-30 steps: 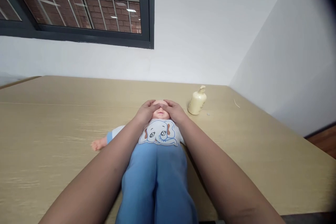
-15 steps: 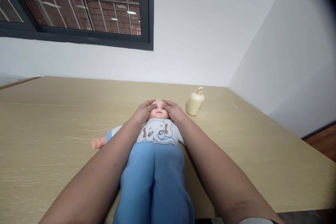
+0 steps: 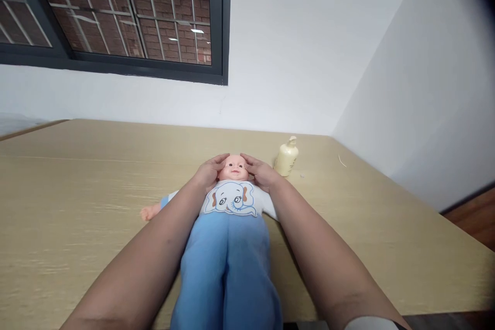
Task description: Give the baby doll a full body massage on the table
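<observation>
A baby doll [image 3: 228, 247] lies on its back, dressed in a white top with an elephant patch [image 3: 231, 198] and blue trousers. My left hand [image 3: 211, 171] rests along the left side of the doll's head [image 3: 234, 166], fingers stretched out and fingertips near its temple. On the opposite side, my right hand [image 3: 260, 170] lies against the head in the same way. The doll's eyes and mouth show between my hands. Its small left-side hand [image 3: 150, 211] sticks out past my left forearm, while my right forearm hides the end of its other arm.
The doll lies on a light wooden table [image 3: 96, 180]. A cream pump bottle [image 3: 286, 158] stands to the right of my right hand. Farther right is a thin pale strand [image 3: 342, 161]. White walls and a dark-framed barred window [image 3: 154, 64] are behind the table.
My fingers have slid outward from the doll's eyes to the sides of its head, uncovering the eyes. The camera view has tilted up slightly.
</observation>
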Demonstrator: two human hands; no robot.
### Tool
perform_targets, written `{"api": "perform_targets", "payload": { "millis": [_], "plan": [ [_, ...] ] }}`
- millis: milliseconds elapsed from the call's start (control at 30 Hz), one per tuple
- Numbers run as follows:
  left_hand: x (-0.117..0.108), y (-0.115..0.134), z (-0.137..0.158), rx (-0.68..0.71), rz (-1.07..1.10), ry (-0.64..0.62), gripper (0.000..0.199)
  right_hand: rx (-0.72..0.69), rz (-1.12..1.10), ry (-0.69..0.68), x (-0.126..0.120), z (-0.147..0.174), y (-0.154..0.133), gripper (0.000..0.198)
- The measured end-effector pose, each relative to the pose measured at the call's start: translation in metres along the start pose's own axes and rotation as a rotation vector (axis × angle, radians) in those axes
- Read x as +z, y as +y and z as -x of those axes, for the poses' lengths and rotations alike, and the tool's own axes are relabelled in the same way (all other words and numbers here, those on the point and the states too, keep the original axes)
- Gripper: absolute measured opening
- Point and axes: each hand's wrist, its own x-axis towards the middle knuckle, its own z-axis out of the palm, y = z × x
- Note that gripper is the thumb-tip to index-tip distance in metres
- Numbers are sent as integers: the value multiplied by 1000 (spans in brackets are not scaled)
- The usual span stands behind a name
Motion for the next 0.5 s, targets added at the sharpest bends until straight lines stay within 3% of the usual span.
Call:
{"api": "perform_targets", "payload": {
  "millis": [267, 500],
  "plan": [
    [10, 4, 0, 126, -205, 50, 44, -158, 196, 181, 10, -20, 13, 49],
    [9, 3, -3, 127, -217, 64, 39, -147, 92, 158, 10, -21, 13, 43]
  ]
}}
